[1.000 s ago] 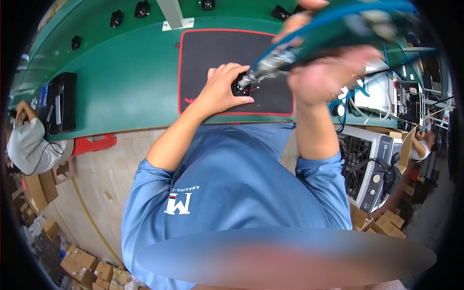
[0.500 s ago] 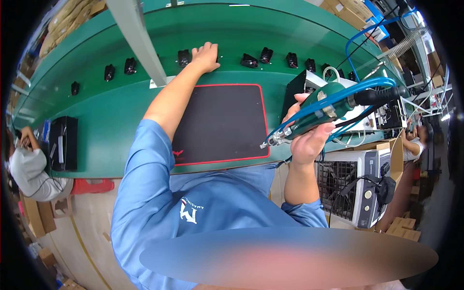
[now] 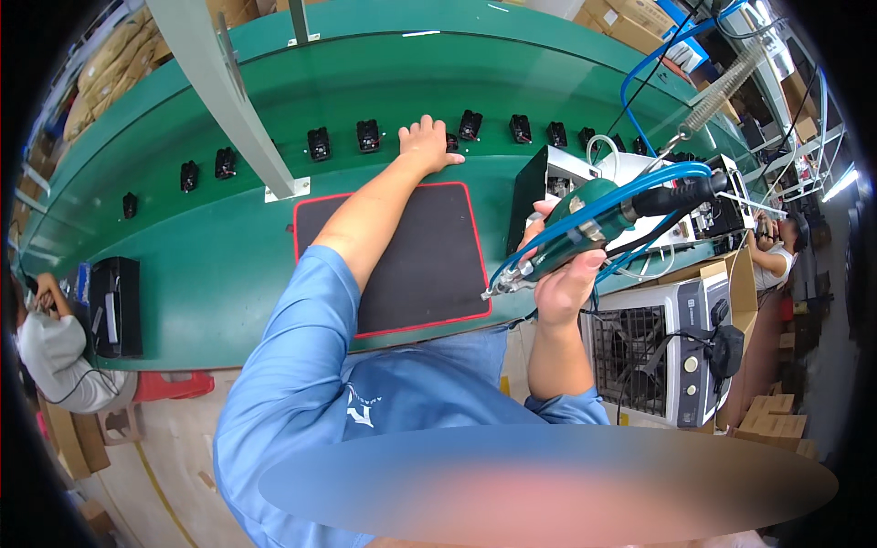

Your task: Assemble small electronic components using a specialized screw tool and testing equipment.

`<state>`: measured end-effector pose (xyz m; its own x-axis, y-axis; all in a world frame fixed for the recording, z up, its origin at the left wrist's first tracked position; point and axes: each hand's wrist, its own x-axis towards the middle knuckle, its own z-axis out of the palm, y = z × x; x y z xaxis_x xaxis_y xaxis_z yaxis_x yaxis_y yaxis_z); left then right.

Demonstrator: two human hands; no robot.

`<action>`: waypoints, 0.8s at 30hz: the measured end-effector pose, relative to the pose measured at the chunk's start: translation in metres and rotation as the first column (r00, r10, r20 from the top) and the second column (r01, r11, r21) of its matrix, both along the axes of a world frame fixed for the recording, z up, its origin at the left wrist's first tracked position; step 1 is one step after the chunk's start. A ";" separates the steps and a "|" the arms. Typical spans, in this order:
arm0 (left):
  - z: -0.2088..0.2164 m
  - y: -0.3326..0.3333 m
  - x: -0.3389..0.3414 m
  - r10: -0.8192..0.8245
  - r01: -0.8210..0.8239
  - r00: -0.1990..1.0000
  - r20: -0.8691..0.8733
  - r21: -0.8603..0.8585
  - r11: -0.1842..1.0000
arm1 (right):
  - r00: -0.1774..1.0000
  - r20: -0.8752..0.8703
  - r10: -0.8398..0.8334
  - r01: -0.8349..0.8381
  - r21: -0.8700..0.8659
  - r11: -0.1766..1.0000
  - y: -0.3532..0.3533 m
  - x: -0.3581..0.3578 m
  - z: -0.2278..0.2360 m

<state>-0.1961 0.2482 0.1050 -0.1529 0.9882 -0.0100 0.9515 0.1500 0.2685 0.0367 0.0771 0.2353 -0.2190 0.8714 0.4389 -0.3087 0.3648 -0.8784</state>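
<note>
My left hand [image 3: 424,146] reaches across the green bench with its fingers spread. Beside its thumb and fingertips is a small black part [image 3: 451,142], partly covered; contact is unclear. Similar black parts stand in a row to both sides, among them one [image 3: 368,135] just left of the hand and another [image 3: 470,124] to its right. In my right hand [image 3: 565,283] is a green power screwdriver [image 3: 571,233] with a blue hose and black cable, tilted with its metal tip down and left. That tip hangs over the right edge of a black mat [image 3: 425,265] with a red border.
A grey post [image 3: 215,91] rises from the bench left of my arm. Equipment with a white panel [image 3: 630,196] stands behind the screwdriver. Lower right is a grey-white appliance [image 3: 676,365] with a grille. People sit at left [image 3: 68,333] and right [image 3: 775,256]. A black box [image 3: 117,306] lies left.
My left hand has moved right along the row, uncovering a black part it was over. The right hand still holds the screwdriver, barely moved. The whole view has shifted.
</note>
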 end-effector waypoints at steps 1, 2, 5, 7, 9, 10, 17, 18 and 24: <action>-0.001 -0.008 -0.005 -0.004 0.006 1.000 -0.016 0.124 0.992 | 1.000 0.000 0.000 0.000 -0.008 1.000 0.000 0.001 0.000; -0.001 -0.013 -0.012 -0.011 0.019 0.999 -0.049 0.166 0.986 | 1.000 0.027 0.004 -0.005 0.032 0.999 0.002 0.000 0.001; 0.011 -0.058 -0.030 -0.112 0.112 0.994 -0.014 0.249 0.962 | 0.998 0.053 0.045 -0.048 0.048 0.998 -0.004 -0.002 0.005; 0.016 -0.093 -0.037 -0.207 0.187 0.977 0.048 0.269 0.945 | 0.997 0.060 0.050 -0.053 0.048 0.997 -0.004 -0.006 0.007; 0.022 -0.142 -0.040 -0.304 0.260 0.945 0.121 0.285 0.923 | 0.997 0.042 0.061 -0.063 0.058 0.996 -0.003 -0.015 0.009; 0.031 -0.173 -0.040 -0.384 0.348 0.918 0.096 0.266 0.899 | 0.992 0.036 0.117 -0.119 0.059 0.991 -0.001 -0.015 0.008; 0.007 -0.277 -0.025 -0.367 0.312 0.887 0.281 0.220 0.924 | 0.982 0.075 0.176 -0.184 0.119 0.976 -0.008 -0.061 0.018; 0.005 -0.278 -0.020 -0.352 0.270 0.881 0.317 0.273 0.923 | 0.979 0.095 0.181 -0.192 0.122 0.974 -0.009 -0.066 0.019; -0.019 -0.273 -0.010 -0.233 0.064 0.890 0.391 0.400 0.914 | 0.972 -0.012 0.235 -0.232 0.104 0.967 -0.011 -0.104 0.005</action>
